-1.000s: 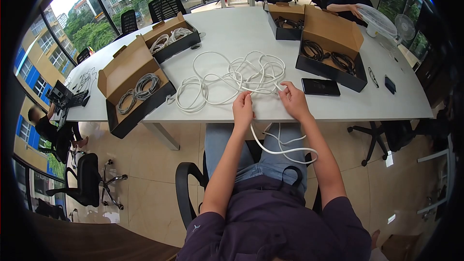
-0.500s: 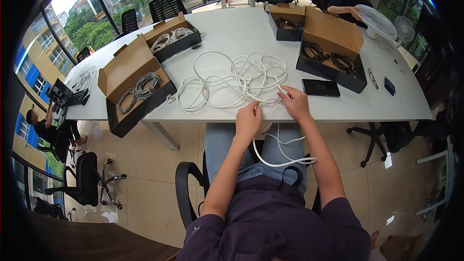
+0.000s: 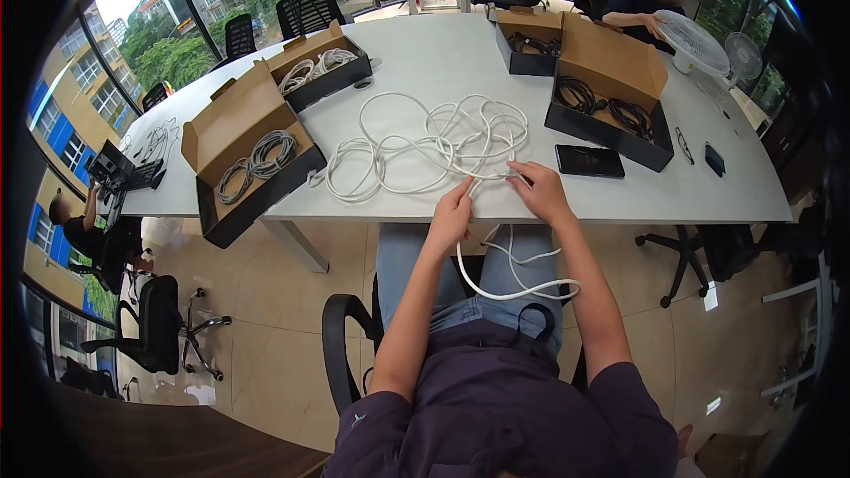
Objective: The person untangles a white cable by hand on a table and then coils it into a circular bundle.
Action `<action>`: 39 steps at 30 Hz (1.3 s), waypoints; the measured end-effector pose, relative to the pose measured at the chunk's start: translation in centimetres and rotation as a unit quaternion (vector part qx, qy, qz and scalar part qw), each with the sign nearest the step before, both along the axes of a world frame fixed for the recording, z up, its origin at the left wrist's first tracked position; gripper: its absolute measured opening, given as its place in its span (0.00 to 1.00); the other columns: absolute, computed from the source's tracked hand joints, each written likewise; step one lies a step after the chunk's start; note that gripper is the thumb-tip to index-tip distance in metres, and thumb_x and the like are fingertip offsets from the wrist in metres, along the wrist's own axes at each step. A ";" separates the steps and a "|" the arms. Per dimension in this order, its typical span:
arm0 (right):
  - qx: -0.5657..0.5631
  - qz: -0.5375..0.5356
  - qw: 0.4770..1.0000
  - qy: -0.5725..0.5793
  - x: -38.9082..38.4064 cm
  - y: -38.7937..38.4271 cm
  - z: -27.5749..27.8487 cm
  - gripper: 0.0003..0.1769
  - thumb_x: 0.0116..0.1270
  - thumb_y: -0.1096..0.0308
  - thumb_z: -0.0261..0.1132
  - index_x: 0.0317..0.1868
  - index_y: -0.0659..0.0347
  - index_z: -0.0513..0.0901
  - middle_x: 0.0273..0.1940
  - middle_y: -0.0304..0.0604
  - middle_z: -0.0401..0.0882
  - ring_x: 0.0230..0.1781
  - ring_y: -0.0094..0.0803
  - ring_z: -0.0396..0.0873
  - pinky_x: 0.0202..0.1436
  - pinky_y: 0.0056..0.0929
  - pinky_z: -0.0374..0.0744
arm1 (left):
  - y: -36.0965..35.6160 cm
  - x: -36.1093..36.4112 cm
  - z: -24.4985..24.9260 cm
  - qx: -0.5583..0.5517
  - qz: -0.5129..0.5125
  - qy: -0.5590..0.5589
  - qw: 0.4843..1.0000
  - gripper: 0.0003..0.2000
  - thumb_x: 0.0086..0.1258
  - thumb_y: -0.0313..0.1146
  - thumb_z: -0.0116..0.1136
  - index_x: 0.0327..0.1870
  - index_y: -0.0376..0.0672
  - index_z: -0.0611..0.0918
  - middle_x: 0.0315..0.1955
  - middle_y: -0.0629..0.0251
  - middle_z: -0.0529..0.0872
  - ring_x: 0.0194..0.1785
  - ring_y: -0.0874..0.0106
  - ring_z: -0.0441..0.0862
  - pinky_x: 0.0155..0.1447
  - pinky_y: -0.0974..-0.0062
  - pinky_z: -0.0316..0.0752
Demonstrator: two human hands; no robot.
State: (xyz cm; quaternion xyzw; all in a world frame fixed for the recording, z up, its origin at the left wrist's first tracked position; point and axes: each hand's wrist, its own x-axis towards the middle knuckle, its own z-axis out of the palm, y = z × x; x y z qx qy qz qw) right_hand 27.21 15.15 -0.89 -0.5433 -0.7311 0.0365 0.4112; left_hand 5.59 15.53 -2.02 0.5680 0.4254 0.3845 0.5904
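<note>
A long white cable (image 3: 382,139) lies in loose, tangled loops on the table in front of me. My left hand (image 3: 453,210) pinches a strand of it close to the table's front edge. To the right, my right hand (image 3: 537,188) is closed on another part of the same cable, at the near side of the tangle. Part of the cable hangs off the edge over my lap and curves beneath my right forearm. The exact grip of the fingertips is small and partly hidden.
On the left, open boxes hold grey cables (image 3: 270,155) and white cables (image 3: 329,62); boxes on the right hold black cables (image 3: 630,118). A black phone (image 3: 590,161) lies right of the tangle. Across the table, a person (image 3: 645,7) handles a white fan (image 3: 692,42).
My left hand has shifted slightly toward me along the cable. My right hand has turned a little and stays by the tangle. The loops lie almost as before.
</note>
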 end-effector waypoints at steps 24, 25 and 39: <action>-0.044 0.054 0.998 0.003 -0.1 0.0 0.4 0.06 0.57 0.68 0.65 0.31 0.61 0.83 0.25 0.46 0.77 0.28 0.44 0.78 0.35 0.40 0.74 | 0.6 0.9 -1.8 0.000 -0.095 -0.070 0.993 0.15 0.78 0.42 0.45 0.31 0.43 0.73 0.14 0.72 0.72 0.12 0.79 0.67 0.19 0.81 0.66; -0.055 0.068 0.996 -0.011 0.1 0.0 0.5 0.06 0.56 0.67 0.65 0.32 0.61 0.82 0.26 0.45 0.76 0.29 0.43 0.78 0.35 0.40 0.74 | 0.7 0.9 -1.8 -0.014 -0.073 -0.088 0.993 0.15 0.78 0.43 0.45 0.31 0.44 0.72 0.14 0.73 0.70 0.12 0.80 0.67 0.19 0.81 0.66; 0.018 -0.066 0.998 0.016 0.1 -0.4 0.3 0.11 0.55 0.66 0.70 0.36 0.61 0.82 0.26 0.45 0.75 0.26 0.40 0.75 0.37 0.38 0.73 | 0.1 -0.6 0.2 -0.096 -0.023 -0.096 0.990 0.13 0.78 0.42 0.46 0.39 0.44 0.79 0.12 0.80 0.61 0.14 0.85 0.55 0.21 0.81 0.61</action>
